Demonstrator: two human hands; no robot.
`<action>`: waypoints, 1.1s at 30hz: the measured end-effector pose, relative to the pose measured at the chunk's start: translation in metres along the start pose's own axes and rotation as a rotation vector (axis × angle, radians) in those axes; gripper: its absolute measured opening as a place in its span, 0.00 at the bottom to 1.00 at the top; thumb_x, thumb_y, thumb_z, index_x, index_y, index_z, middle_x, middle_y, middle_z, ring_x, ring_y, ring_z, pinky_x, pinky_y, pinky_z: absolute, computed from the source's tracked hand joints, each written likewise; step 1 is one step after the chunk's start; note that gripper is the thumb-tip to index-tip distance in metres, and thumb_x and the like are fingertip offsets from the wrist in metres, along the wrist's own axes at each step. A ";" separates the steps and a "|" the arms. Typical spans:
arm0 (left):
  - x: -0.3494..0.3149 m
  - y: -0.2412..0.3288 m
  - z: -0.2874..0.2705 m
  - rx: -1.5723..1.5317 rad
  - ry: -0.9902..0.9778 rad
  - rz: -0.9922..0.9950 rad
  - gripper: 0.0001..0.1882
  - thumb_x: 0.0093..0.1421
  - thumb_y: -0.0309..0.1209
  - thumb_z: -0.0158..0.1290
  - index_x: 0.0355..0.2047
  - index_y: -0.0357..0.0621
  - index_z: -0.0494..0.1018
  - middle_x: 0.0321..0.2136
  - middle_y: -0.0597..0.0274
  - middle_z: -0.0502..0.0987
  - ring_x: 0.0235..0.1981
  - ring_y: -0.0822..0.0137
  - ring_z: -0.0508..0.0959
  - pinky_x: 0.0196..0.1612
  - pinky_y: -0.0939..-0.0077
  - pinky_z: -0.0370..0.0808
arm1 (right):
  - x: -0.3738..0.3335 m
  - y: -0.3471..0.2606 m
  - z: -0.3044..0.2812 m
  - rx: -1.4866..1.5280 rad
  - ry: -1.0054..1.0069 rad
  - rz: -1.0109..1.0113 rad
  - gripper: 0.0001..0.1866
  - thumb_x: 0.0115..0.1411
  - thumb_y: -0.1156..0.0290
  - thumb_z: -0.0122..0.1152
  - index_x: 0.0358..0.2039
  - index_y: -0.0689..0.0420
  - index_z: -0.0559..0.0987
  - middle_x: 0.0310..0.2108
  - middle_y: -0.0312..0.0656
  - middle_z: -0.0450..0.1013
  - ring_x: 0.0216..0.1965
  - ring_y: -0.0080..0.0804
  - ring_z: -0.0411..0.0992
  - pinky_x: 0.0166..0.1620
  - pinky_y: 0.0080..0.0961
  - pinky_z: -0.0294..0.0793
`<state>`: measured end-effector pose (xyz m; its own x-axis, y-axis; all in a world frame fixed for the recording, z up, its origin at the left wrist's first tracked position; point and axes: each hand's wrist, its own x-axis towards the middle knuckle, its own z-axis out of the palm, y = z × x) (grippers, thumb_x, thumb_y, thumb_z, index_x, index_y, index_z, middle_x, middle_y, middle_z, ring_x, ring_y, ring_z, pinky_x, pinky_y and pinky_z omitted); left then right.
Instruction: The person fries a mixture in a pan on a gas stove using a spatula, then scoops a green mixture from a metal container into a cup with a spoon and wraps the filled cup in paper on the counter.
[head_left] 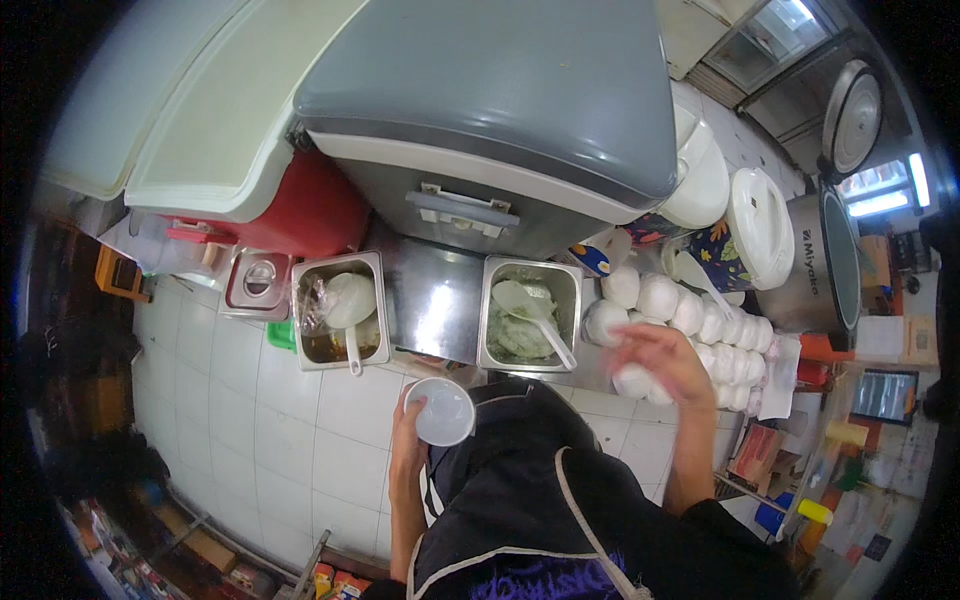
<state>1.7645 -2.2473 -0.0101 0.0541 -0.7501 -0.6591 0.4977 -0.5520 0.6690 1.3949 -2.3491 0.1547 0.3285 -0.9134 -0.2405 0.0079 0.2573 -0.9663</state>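
My left hand (pixel 408 425) grips a translucent white plastic bowl (pixel 445 412) by its rim, with the thumb over the edge. The inside of the bowl looks pale, and whether it holds anything is unclear. My right hand (pixel 665 362), blurred by motion, has its fingers apart and nothing in them. It passes over the near left end of several rows of round white things (pixel 690 310), perhaps stacked bowls. Left of these stands a steel pan (pixel 483 318) with pale green, wet contents and a white ladle (pixel 540 318) resting inside.
Another steel pan (pixel 382 345) holds a white ladle (pixel 352 305) and brownish liquid. Behind stand a large grey cooler box (pixel 500 70) and a red cooler (pixel 300 205). A lidded steel pan (pixel 238 300) sits far left. Patterned tubs (pixel 715 245) and a tall steel pot (pixel 805 275) are on the right.
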 end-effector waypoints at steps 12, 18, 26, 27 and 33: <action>0.024 0.037 0.076 0.560 -0.290 0.088 0.32 0.76 0.47 0.42 0.69 0.34 0.63 0.64 0.47 0.71 0.65 0.62 0.69 0.67 0.72 0.62 | 0.069 0.086 0.060 -1.486 0.101 0.071 0.16 0.59 0.58 0.68 0.29 0.60 0.82 0.37 0.52 0.77 0.40 0.51 0.78 0.41 0.45 0.78; 0.024 0.036 0.086 0.552 -0.317 0.133 0.31 0.76 0.45 0.43 0.72 0.39 0.59 0.65 0.49 0.70 0.66 0.62 0.69 0.68 0.71 0.62 | 0.104 0.081 0.026 -1.288 -0.042 0.366 0.16 0.56 0.64 0.65 0.40 0.62 0.81 0.38 0.53 0.78 0.41 0.50 0.78 0.43 0.44 0.77; 0.021 0.032 0.098 0.578 -0.229 0.239 0.30 0.76 0.44 0.44 0.73 0.46 0.58 0.63 0.46 0.73 0.60 0.63 0.74 0.64 0.70 0.66 | 0.082 -0.002 0.012 -1.270 -0.160 0.213 0.18 0.60 0.67 0.61 0.49 0.62 0.81 0.40 0.54 0.79 0.44 0.52 0.78 0.48 0.48 0.75; 0.017 0.031 0.098 0.578 -0.218 0.217 0.30 0.76 0.43 0.44 0.73 0.46 0.58 0.62 0.46 0.74 0.60 0.63 0.74 0.64 0.70 0.66 | 0.066 -0.020 0.010 -1.393 -0.152 0.303 0.18 0.61 0.68 0.60 0.49 0.61 0.81 0.41 0.54 0.80 0.44 0.52 0.78 0.48 0.48 0.75; 0.011 0.034 0.104 0.606 -0.194 0.177 0.29 0.76 0.43 0.44 0.72 0.45 0.60 0.59 0.44 0.77 0.59 0.64 0.75 0.63 0.70 0.66 | 0.064 0.012 0.045 -1.611 -0.298 0.329 0.13 0.62 0.64 0.61 0.40 0.60 0.83 0.34 0.52 0.80 0.35 0.52 0.80 0.38 0.48 0.78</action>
<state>1.6917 -2.3123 0.0408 -0.0946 -0.8693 -0.4852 -0.0824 -0.4789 0.8740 1.4582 -2.3904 0.1314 0.2767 -0.7535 -0.5964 -0.9452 -0.3253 -0.0275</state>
